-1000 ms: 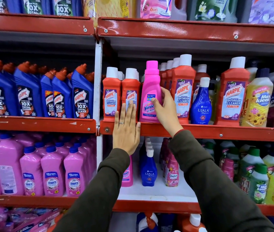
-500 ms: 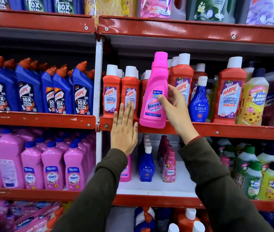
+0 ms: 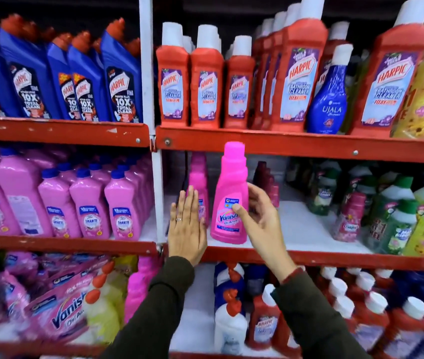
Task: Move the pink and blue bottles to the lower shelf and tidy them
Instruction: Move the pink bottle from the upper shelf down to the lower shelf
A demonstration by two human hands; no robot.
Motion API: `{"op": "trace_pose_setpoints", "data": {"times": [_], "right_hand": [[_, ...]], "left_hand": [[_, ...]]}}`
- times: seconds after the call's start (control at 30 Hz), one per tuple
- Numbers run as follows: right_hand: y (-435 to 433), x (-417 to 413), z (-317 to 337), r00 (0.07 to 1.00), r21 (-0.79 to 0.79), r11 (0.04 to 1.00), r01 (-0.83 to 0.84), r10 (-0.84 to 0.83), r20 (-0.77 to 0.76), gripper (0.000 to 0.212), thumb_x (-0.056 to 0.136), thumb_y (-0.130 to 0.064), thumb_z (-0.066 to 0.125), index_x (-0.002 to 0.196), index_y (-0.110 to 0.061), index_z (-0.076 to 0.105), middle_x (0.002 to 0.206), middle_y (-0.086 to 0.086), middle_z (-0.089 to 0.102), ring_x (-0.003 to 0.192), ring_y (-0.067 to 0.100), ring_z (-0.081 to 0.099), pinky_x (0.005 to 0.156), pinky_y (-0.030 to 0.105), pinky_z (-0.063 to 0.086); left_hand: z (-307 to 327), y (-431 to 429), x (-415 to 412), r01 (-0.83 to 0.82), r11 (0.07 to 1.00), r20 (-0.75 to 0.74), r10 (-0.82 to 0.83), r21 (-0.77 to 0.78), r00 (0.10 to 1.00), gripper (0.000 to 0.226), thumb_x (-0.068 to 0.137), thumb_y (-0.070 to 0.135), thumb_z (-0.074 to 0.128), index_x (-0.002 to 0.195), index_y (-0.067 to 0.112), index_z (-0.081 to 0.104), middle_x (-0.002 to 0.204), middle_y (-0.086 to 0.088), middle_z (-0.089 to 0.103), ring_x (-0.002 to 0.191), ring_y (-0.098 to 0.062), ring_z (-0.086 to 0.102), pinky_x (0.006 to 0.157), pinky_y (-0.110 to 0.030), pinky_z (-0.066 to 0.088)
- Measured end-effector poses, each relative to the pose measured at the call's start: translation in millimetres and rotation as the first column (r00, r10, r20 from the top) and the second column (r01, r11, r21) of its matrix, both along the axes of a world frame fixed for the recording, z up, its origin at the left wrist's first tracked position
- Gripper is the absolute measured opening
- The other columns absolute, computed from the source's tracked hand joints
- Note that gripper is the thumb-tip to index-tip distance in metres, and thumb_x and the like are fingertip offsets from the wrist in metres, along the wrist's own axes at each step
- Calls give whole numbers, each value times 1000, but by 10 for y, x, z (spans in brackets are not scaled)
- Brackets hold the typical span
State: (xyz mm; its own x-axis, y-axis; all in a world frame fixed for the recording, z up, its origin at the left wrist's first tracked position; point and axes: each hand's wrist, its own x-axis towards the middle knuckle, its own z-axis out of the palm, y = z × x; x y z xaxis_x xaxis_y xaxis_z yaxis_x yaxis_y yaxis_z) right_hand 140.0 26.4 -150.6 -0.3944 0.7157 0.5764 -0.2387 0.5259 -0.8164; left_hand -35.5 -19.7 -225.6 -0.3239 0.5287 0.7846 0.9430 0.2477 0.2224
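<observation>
Now the pink bottle point(image 3: 230, 198), clamped between the right hand's point(image 3: 260, 218) fingers, has been lowered to the lower shelf point(image 3: 309, 259), beside the left hand's point(image 3: 187, 229) flat, closed-together fingers.

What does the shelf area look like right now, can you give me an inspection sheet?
Surface: lower shelf, white, bare patch right of the hands.
Job's things: pink Vanish bottle at the lower shelf front, tilted; blue Ujala bottle on the upper shelf.
Clutter: Harpic bottles above, green-capped bottles to the right.
Grippers: right hand grips the pink bottle; left hand flat, open.
Cables: nothing seen.
Surroundings: red shop shelving.
</observation>
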Motion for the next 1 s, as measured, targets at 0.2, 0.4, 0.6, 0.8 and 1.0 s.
{"op": "trace_pose_setpoints", "data": {"times": [0.2,0.4,0.6,0.8,1.0], "right_hand": [[197,-271,-429,995,-68,998,-13,19,97,44,93,-9,69,133,-22,56,124,-11,67,109,-5,67,84,12,55],[426,-711,-494,990,-147,986,-81,97,101,47,93,-1,67,136,-9,52,132,5,63,118,13,67,92,19,57],[539,-996,-638,974,-123,986,-115,136,180,49,92,-3,68,137,-10,51,134,5,62,127,20,62,98,15,53],[585,-1022,-683,964,-113,987,-118,141,223,49,93,-7,68,137,-15,49,127,-8,61,121,8,62,93,5,50],[558,-994,-687,956,-96,989,-108,130,263,50,94,-9,67,139,-17,48,121,-22,59,113,-9,60,92,4,49]], "left_hand": [[-417,-16,-36,-49,983,47,58,-178,997,66,97,23,28,157,0,20,167,-16,18,155,-34,20,126,-45,10],[-552,62,-66,-39,981,54,50,-188,997,65,100,28,30,155,-4,20,165,-21,17,153,-36,22,126,-39,1],[-602,98,-100,-87,978,-21,84,-191,996,67,97,28,33,154,-5,16,161,-27,28,149,-38,28,123,-44,12],[-613,109,-117,-119,977,-78,107,-175,991,68,98,28,31,155,-2,12,161,-26,31,150,-35,23,124,-42,1],[-633,107,-125,-111,968,-50,102,-227,994,65,100,28,26,155,-3,15,163,-25,25,152,-37,25,126,-48,21]]}}
